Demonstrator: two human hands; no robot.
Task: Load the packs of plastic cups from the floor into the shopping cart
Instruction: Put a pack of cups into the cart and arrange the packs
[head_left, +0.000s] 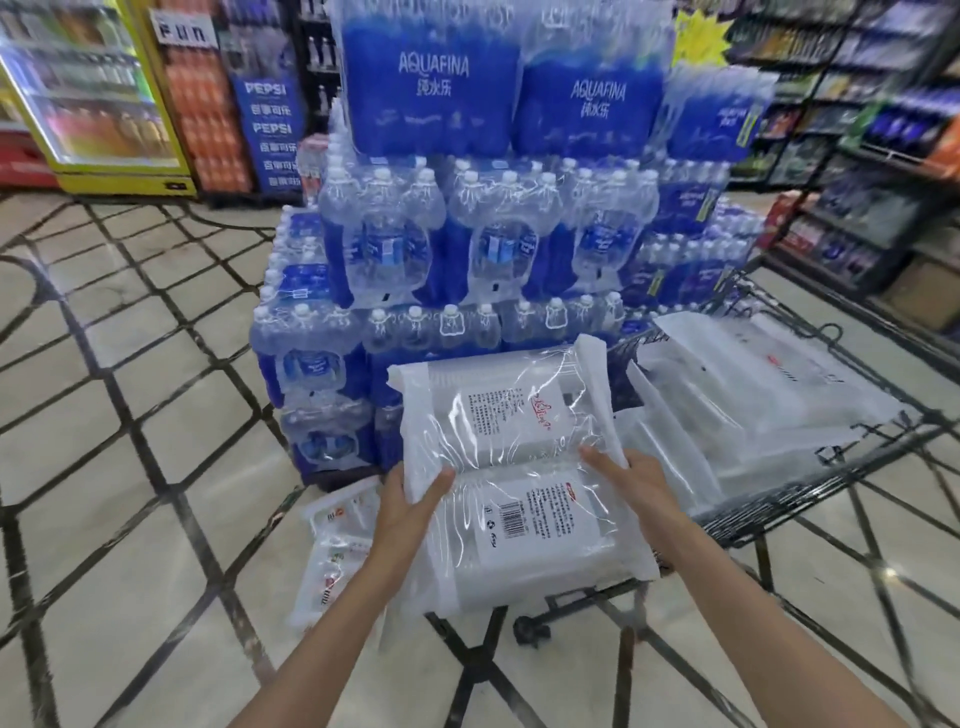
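Both hands lift a clear plastic pack of white cups (511, 467) at lower centre.
Left hand (410, 506) and right hand (631, 480) clasp its sides, fingers curled, beside the black wire shopping cart (810, 493) at right.

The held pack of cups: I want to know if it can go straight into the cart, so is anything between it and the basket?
Nothing visible blocks it. Both hands, left hand and right hand, hold the pack beside the shopping cart; other packs already lie inside, so it would land on them.
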